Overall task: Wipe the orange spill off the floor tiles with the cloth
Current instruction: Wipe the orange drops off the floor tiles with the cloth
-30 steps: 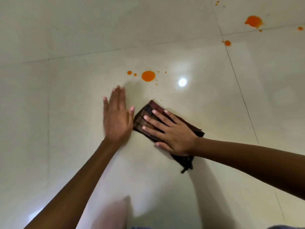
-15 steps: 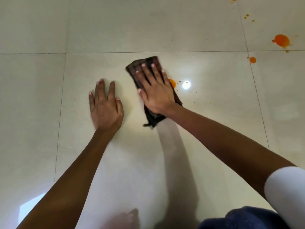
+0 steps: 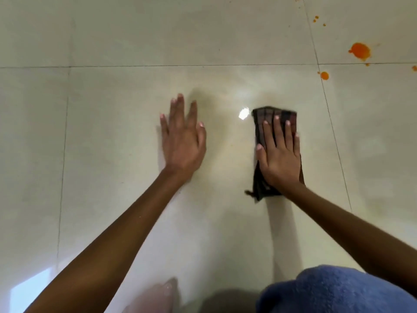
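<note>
- Orange spill [image 3: 360, 50]: its biggest blob lies up and right of the cloth [image 3: 274, 115], well apart from it and beyond the vertical grout line [image 3: 334, 136]. 1 smaller drop [image 3: 324, 75] sits nearer the cloth, just beside that line, and specks [image 3: 316, 18] lie farther up.
- I see the right hand [image 3: 279, 159] flat on the folded cloth, fingers straight and spread, pressing rather than clutching. The left hand [image 3: 184, 145] lies flat on bare tile left of the cloth, fingers straight, holding nothing.
- Risk 1: with palm pressure only, the cloth could slip or bunch on this glossy tile, and its loose tail at the near end could drag.
- Risk 2: a loaded cloth may spread orange into a film. I notice a faint yellowish haze [image 3: 225, 141] left of the cloth, but I cannot tell residue from reflection.
- Risk 3: pushing the drop across the grout line could work colour into the joint.
- Risk 4: I judge that the left palm props the body, so it could skid if that tile is damp.
- Room: bare tile surrounds the cloth, and the way up and right to the drops looks free.
- Below the cloth, a blue-clad knee [image 3: 334, 290] limits the pull-back.
- 1 more drop [image 3: 414, 68], far right of the cloth, is cut by the frame edge, so the spill may run on unseen.
</note>
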